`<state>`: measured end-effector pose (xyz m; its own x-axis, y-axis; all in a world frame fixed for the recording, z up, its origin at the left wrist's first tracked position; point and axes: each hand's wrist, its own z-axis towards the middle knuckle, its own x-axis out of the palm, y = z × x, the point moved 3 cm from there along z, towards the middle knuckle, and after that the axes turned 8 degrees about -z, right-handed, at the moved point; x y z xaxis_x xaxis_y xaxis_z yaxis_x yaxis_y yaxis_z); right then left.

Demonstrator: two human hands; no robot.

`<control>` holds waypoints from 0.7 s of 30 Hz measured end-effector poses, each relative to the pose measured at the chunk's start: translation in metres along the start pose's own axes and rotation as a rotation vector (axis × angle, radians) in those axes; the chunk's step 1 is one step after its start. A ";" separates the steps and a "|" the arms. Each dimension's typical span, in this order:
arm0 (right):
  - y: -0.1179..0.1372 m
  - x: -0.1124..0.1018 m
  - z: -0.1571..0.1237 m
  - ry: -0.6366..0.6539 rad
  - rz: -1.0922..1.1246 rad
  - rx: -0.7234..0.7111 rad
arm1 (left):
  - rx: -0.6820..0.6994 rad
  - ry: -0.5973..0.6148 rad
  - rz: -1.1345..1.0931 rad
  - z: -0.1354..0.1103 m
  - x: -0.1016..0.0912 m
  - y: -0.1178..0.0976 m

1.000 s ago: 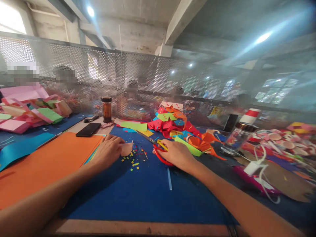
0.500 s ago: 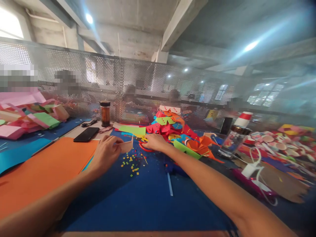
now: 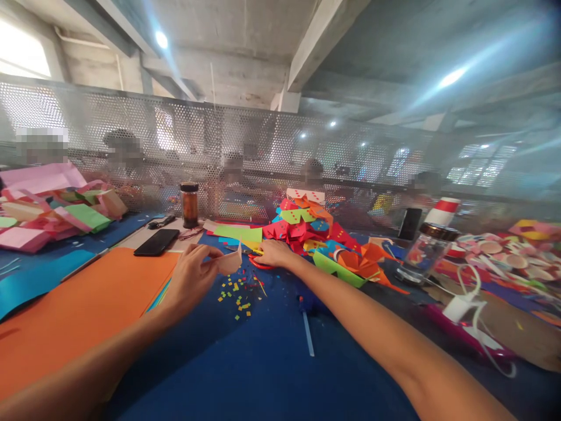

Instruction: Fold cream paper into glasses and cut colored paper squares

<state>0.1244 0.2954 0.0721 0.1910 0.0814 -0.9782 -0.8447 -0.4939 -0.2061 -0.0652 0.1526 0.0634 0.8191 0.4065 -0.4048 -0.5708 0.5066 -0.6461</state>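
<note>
Between the thumb and fingers of my left hand (image 3: 195,272) is a small folded piece of pale pink paper (image 3: 230,262), raised above the blue table. My right hand (image 3: 276,254) is closed over a pair of red-handled scissors (image 3: 259,264), low at the table. The dark blades point left, towards the paper, and my fingers partly cover the handles. Below the hands lie small yellow, green and red paper scraps (image 3: 239,297). Just behind my right hand rises a heap of cut, punched coloured paper (image 3: 302,225).
Orange sheets (image 3: 96,298) lie at left, with a black phone (image 3: 156,242) and a brown jar (image 3: 189,204) beyond. A clear bottle (image 3: 423,254) and a purple power strip (image 3: 468,333) stand at right. A glue stick (image 3: 308,333) lies in front. Perforated metal screening (image 3: 245,134) borders the back.
The view has shifted slightly, so things sit a little lower and further right. The scissor blades now show more plainly, pointing left. My left hand still holds the pink paper.
</note>
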 end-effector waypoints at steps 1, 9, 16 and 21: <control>-0.001 -0.002 -0.001 -0.015 0.033 0.000 | -0.011 -0.002 -0.008 0.000 0.000 0.000; 0.005 -0.028 -0.043 -0.156 0.583 -0.125 | -0.040 -0.005 -0.076 -0.003 0.004 -0.002; 0.027 -0.022 -0.088 -0.119 1.127 -0.201 | 0.097 0.054 -0.051 -0.009 0.006 -0.017; 0.032 -0.014 -0.098 -0.135 1.367 -0.175 | 0.199 0.105 -0.043 -0.014 0.008 -0.031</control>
<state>0.1436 0.1932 0.0814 -0.7872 -0.4731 -0.3956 -0.2449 -0.3489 0.9046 -0.0399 0.1299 0.0710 0.8385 0.3055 -0.4511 -0.5268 0.6660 -0.5282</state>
